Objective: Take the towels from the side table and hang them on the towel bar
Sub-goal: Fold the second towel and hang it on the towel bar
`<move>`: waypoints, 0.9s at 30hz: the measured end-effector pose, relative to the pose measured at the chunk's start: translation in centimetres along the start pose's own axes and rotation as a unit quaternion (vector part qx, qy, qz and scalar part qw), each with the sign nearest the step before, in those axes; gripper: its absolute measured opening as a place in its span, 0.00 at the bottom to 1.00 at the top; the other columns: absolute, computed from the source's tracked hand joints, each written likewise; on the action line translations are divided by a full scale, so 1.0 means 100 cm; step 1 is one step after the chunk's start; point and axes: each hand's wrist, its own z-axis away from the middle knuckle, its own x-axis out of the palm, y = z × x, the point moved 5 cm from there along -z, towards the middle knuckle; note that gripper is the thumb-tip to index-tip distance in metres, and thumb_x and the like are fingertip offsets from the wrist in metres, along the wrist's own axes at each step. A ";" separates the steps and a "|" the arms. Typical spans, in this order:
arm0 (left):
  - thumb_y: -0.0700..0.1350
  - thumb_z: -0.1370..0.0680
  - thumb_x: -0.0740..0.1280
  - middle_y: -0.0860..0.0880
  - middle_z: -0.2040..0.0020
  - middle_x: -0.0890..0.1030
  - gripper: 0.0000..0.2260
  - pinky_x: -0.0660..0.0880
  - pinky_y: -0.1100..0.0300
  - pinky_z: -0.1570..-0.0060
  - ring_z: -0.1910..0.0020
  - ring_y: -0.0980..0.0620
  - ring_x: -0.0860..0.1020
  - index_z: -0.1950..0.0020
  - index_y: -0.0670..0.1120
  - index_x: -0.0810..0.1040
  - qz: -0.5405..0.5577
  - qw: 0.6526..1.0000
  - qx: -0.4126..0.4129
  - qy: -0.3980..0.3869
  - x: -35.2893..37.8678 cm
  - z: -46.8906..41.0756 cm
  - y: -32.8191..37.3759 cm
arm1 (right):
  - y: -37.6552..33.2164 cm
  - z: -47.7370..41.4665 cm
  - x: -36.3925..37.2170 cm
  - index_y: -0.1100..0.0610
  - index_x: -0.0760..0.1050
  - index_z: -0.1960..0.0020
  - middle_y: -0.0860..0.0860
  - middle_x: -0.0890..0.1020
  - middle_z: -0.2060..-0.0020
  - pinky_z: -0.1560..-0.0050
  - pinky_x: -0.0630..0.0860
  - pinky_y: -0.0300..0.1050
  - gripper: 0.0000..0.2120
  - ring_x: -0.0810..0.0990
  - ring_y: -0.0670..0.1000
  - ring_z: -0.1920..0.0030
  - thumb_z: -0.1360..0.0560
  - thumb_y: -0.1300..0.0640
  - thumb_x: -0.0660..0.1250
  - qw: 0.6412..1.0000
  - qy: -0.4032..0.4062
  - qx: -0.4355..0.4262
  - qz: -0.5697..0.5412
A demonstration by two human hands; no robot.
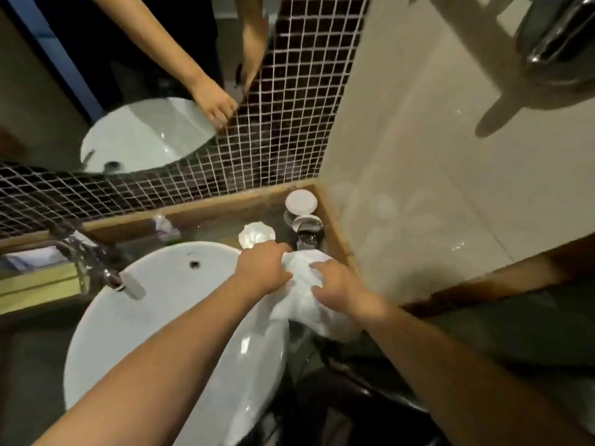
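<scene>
A white towel [304, 297] lies bunched on the counter to the right of the white basin [154, 317], close to the right wall. My left hand [262, 268] grips the towel's left upper edge with the fingers curled into the cloth. My right hand [341, 286] rests on the towel's right side, fingers spread and pressing on it. The towel's lower part hangs over the counter's front edge. No towel bar is in sight.
A chrome tap [96, 265] stands left of the basin. Behind the towel stand a white-lidded jar [301, 202], a small glass container [307, 228] and a white crumpled item [257, 235]. A mirror above reflects the basin and arms. A chrome fixture [560, 37] hangs on the right wall.
</scene>
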 end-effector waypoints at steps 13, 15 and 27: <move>0.42 0.24 0.66 0.46 0.51 0.80 0.04 0.78 0.46 0.53 0.51 0.43 0.79 0.50 0.46 0.77 0.102 0.992 -0.053 0.047 0.097 -0.022 -0.029 | 0.020 -0.033 0.052 0.55 0.67 0.25 0.57 0.77 0.34 0.36 0.74 0.51 0.20 0.77 0.59 0.35 0.17 0.56 0.59 0.995 -0.041 0.092 -0.002; 0.45 0.21 0.65 0.48 0.48 0.80 0.05 0.79 0.49 0.49 0.49 0.46 0.79 0.46 0.49 0.76 0.118 0.990 -0.070 0.043 0.076 -0.014 -0.033 | 0.013 -0.031 0.032 0.55 0.70 0.27 0.55 0.79 0.34 0.35 0.73 0.46 0.18 0.78 0.56 0.34 0.16 0.56 0.57 0.995 -0.023 0.089 -0.032; 0.53 0.20 0.68 0.49 0.44 0.80 0.10 0.74 0.50 0.49 0.43 0.45 0.78 0.42 0.51 0.74 0.024 0.969 -0.053 0.240 -0.204 0.095 -0.067 | -0.170 0.010 -0.176 0.52 0.82 0.55 0.51 0.85 0.58 0.53 0.80 0.49 0.12 0.82 0.57 0.55 0.30 0.59 0.60 0.964 0.178 -0.108 -0.165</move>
